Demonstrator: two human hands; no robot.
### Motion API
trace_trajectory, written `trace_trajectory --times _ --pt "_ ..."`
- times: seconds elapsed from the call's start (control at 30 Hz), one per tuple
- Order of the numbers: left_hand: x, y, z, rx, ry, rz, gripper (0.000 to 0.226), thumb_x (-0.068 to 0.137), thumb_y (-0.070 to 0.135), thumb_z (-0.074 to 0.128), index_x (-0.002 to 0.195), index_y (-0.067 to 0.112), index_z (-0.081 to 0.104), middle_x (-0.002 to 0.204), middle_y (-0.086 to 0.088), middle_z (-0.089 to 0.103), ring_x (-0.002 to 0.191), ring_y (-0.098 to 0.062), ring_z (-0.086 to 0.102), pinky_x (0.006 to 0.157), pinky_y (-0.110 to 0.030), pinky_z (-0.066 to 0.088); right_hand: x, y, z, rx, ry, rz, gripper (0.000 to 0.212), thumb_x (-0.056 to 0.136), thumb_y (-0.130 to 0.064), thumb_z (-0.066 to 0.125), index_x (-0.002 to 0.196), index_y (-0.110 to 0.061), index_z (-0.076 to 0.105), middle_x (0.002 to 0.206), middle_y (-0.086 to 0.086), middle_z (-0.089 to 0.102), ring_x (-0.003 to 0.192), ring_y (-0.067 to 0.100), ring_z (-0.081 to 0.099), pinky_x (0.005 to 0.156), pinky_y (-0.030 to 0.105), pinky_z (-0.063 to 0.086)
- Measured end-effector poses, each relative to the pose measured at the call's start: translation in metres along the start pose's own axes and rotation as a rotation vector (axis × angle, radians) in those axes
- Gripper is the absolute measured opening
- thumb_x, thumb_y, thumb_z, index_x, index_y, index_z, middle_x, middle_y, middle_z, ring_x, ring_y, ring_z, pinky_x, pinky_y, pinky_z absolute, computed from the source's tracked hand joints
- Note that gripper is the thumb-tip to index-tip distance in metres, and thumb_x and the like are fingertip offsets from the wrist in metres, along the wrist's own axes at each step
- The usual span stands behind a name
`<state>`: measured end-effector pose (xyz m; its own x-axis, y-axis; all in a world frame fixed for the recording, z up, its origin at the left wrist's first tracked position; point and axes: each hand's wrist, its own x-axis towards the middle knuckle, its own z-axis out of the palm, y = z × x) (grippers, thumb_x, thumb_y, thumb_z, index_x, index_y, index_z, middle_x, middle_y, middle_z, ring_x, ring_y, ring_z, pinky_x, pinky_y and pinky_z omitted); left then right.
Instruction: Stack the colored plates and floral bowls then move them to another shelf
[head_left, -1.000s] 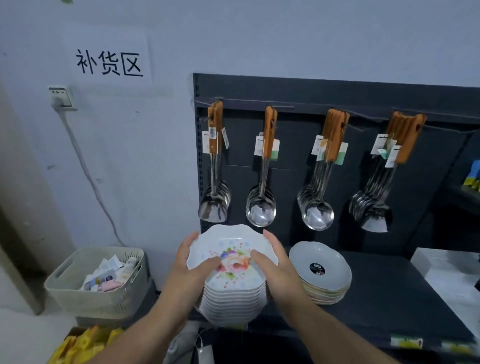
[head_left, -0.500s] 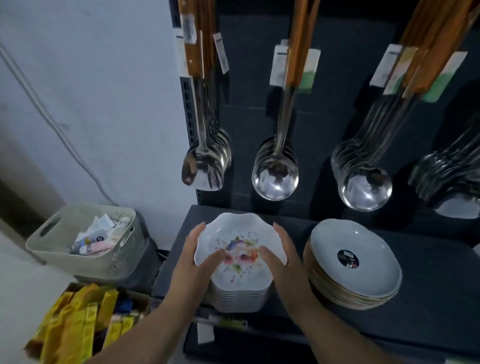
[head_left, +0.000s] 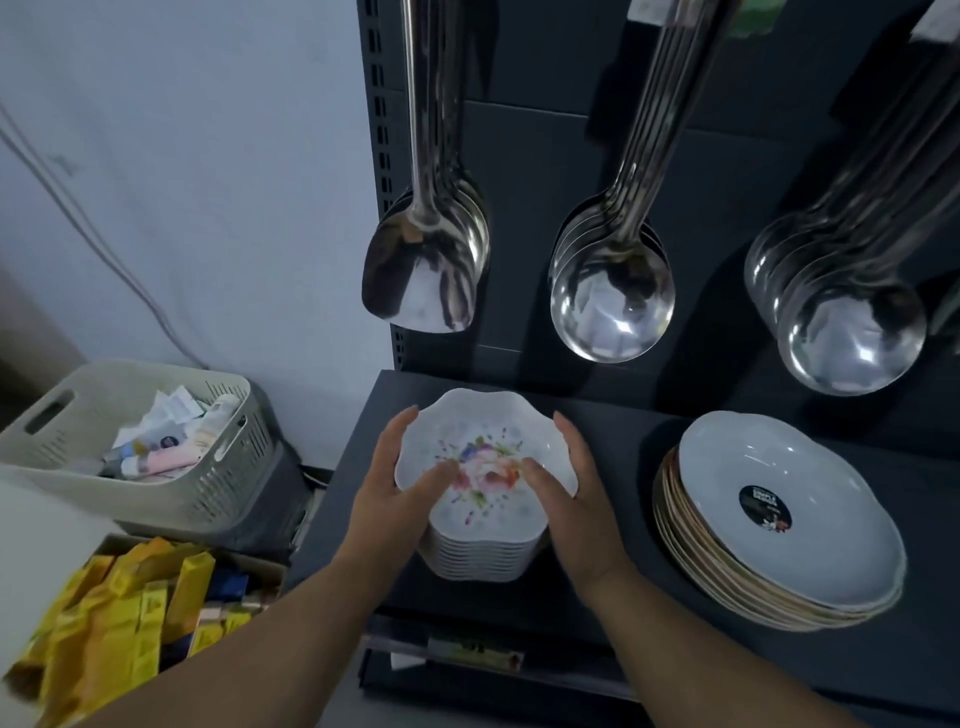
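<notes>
— Starting with what's hidden or cut off: anything?
— Plenty. The ladles (head_left: 613, 296) hang on the back panel with their handles running off the top edge. Both hands cover the flanks of the bowl stack, and its lowest bowls blur together, so I can't count them. The sticker (head_left: 764, 508) on the top plate has print too small to read.
— And against a second ago?
— The view has come much closer and lower (the wall sign and socket have dropped out of it). The bowls (head_left: 485, 457) seemed held up in front of the shelf's edge then. Now the stack stands on the left part of the dark shelf (head_left: 613, 587). The grip is the same.
— The grip being?
— The left hand (head_left: 395, 488) clasps the left side and the right hand (head_left: 576, 499) the right side. Both thumbs lie over the rim into the top bowl, and the fingers curve round the outside.
— How do the bowls look?
— White, with wavy rims, nested upright, and a pink and blue flower spray in the top one. The plates (head_left: 810, 566) sit in their own stack to the right on the same shelf, apart from the bowls. The top plate is pale, with tan edges beneath.
— Anything else?
— A basket (head_left: 78, 415) of tubes and some yellow packets (head_left: 119, 623), low on the left.
</notes>
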<state>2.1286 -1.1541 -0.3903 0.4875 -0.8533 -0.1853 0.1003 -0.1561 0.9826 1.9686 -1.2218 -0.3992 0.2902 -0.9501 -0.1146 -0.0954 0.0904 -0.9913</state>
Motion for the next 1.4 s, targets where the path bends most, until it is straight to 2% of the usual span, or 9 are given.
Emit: trace_trajectory --times 0.1,0.23,0.33,0.63,0.87,1.1,1.2,1.3,1.4 --pt "0.008 -0.006 0.000 -0.001 -0.003 -0.018 0.056 0.085 0.018 0.068 0.110 0.064 0.046 0.121 0.010 0.060 0.107 -0.014 0.061 0.088 -0.037 0.053 0.003 0.005 0.002 0.005 0.010 0.000 0.054 0.079 -0.041 0.069 0.122 -0.061 0.042 0.130 -0.025 0.054 0.121 0.001 0.053 0.105 0.036 0.045" --pt "0.014 -0.009 0.000 0.041 -0.015 -0.007 0.059 0.072 0.031 0.070 0.114 0.064 0.044 0.120 0.010 0.061 0.107 -0.016 0.062 0.089 -0.041 0.054 0.007 0.011 0.002 -0.024 0.021 -0.025 0.050 0.088 -0.029 0.069 0.122 -0.056 0.043 0.114 -0.040 0.056 0.109 -0.013 0.054 0.092 0.022 0.047" --pt "0.020 -0.011 0.000 0.055 -0.019 -0.004 0.061 0.079 0.023 0.072 0.120 0.060 0.044 0.120 0.009 0.060 0.107 -0.016 0.062 0.088 -0.040 0.055 0.009 0.011 0.003 -0.041 0.033 -0.024 0.050 0.078 -0.039 0.066 0.121 -0.054 0.045 0.108 -0.044 0.055 0.103 -0.017 0.055 0.083 0.018 0.047" --pt "0.024 -0.007 0.001 0.172 0.030 0.057 0.063 0.082 0.023 0.071 0.130 0.050 0.041 0.112 0.024 0.055 0.102 -0.004 0.057 0.077 -0.024 0.050 0.014 0.009 0.000 -0.058 0.041 -0.007 0.057 0.084 -0.033 0.073 0.130 -0.049 0.045 0.118 -0.030 0.059 0.108 -0.010 0.057 0.083 0.014 0.049" --pt "0.015 0.003 0.011 0.243 0.065 0.034 0.075 0.081 0.031 0.072 0.141 0.043 0.030 0.122 0.009 0.052 0.107 -0.015 0.054 0.086 -0.029 0.047 0.007 -0.002 0.001 -0.179 0.079 0.000 0.077 0.082 -0.037 0.074 0.147 -0.041 0.031 0.138 -0.020 0.048 0.124 0.004 0.050 0.102 0.029 0.046" --pt "0.014 0.014 0.009 0.471 0.027 0.000 0.086 0.080 0.035 0.072 0.147 0.039 0.019 0.128 0.004 0.050 0.106 -0.016 0.050 0.091 -0.034 0.047 0.008 -0.012 0.001 -0.372 0.010 0.023 0.095 0.077 -0.046 0.077 0.150 -0.040 0.017 0.143 -0.014 0.043 0.125 0.007 0.047 0.098 0.027 0.044" --pt "0.008 0.025 0.006 0.577 0.018 0.027 0.085 0.080 0.039 0.072 0.148 0.033 0.021 0.142 0.001 0.043 0.122 -0.021 0.046 0.094 -0.034 0.043 0.005 -0.023 -0.005 -0.461 -0.027 0.048 0.101 0.075 -0.052 0.076 0.152 -0.035 0.014 0.149 -0.009 0.037 0.131 0.011 0.043 0.102 0.031 0.043" --pt "-0.006 0.042 0.004 0.654 0.035 0.062 0.080 0.081 0.038 0.070 0.146 0.025 0.026 0.146 0.002 0.040 0.131 -0.020 0.040 0.093 -0.031 0.039 -0.007 -0.045 -0.014 -0.504 -0.042 0.062 0.098 0.077 -0.052 0.074 0.153 -0.030 0.016 0.151 -0.005 0.034 0.133 0.014 0.041 0.102 0.030 0.040" --pt "-0.020 0.064 0.004 0.699 0.053 0.093 0.086 0.080 0.040 0.070 0.150 0.023 0.022 0.153 0.001 0.033 0.138 -0.021 0.034 0.108 -0.038 0.033 -0.021 -0.077 -0.022 -0.557 -0.088 0.009 0.076 0.083 -0.043 0.071 0.147 -0.026 0.033 0.133 -0.008 0.046 0.113 0.005 0.043 0.090 0.022 0.036"
